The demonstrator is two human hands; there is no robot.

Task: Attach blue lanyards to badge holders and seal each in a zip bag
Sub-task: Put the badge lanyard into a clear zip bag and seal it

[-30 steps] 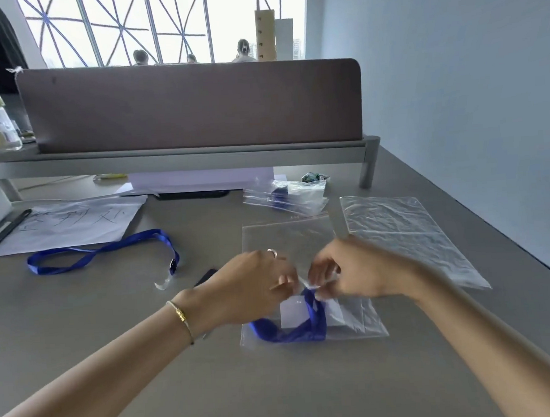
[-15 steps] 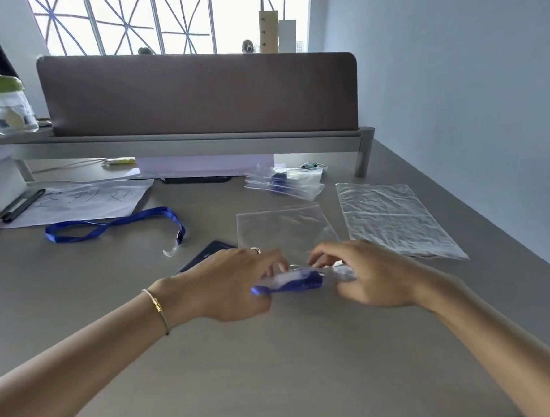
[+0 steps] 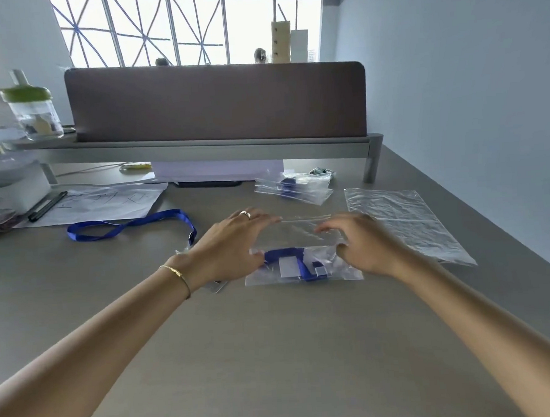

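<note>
**Bag flat on the desk, seal not yet pressed**

The left hand [image 3: 234, 246] arches over the left edge of the clear zip bag [image 3: 302, 261], fingertips reaching to the zip strip at its far edge and thumb down by the near left corner. The right hand [image 3: 363, 245] mirrors it on the right, fingers loosely curled over the film; motion blur makes it hard to say whether either hand pinches the plastic or only rests on it, so I cannot tell the grip. Inside the bag lie a coiled blue lanyard [image 3: 286, 254] and a clear badge holder with a white card [image 3: 288, 267], bunched toward the near end.

The likely trouble: the bulky coil could lift the film and keep the zip tracks from meeting, or trapped air could pop a half-closed seal. Slippery plastic may also slide on the smooth top if pressed unevenly.

The grey desk [image 3: 276, 353] also carries a second blue lanyard [image 3: 129, 223] to the left, a crinkled empty bag [image 3: 403, 223] on the right, and finished packs [image 3: 293, 188] further back. A brown divider panel [image 3: 216, 105] closes the desk; lattice windows stand behind.
</note>
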